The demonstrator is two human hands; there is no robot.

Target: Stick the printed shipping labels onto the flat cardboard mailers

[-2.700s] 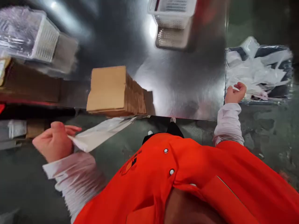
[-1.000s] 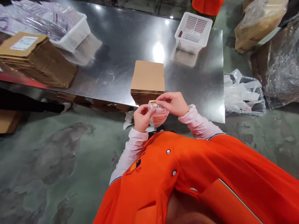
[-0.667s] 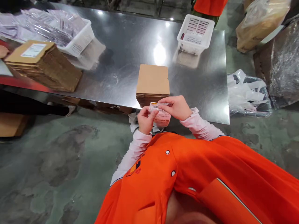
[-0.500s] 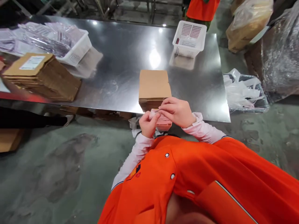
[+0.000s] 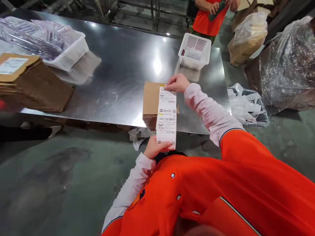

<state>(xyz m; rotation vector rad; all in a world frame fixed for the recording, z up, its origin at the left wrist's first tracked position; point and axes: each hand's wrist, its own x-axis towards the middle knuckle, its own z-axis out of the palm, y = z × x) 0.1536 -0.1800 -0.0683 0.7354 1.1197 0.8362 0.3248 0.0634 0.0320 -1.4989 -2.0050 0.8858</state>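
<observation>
A strip of printed shipping labels (image 5: 166, 114) is stretched out between my two hands, over a stack of flat brown cardboard mailers (image 5: 150, 101) at the table's front edge. My right hand (image 5: 179, 83) pinches the strip's far end near its yellow mark. At the near end, close to my body, my left hand (image 5: 155, 147) grips the strip with its thumb on top. The strip covers the right part of the mailer stack. Whether the strip touches the stack I cannot tell.
On the metal table (image 5: 118, 72) stand a white basket (image 5: 195, 50), another basket (image 5: 73, 54) heaped with plastic-wrapped packets, and a large cardboard stack (image 5: 36, 85). Behind it a person in orange (image 5: 209, 16) holds a dark object. White scraps fill a plastic-lined bin (image 5: 248, 105) at right.
My right hand has moved up and away from my left, drawing the label strip out long. My left hand has lowered slightly. The view has shifted, showing more of the other person.
</observation>
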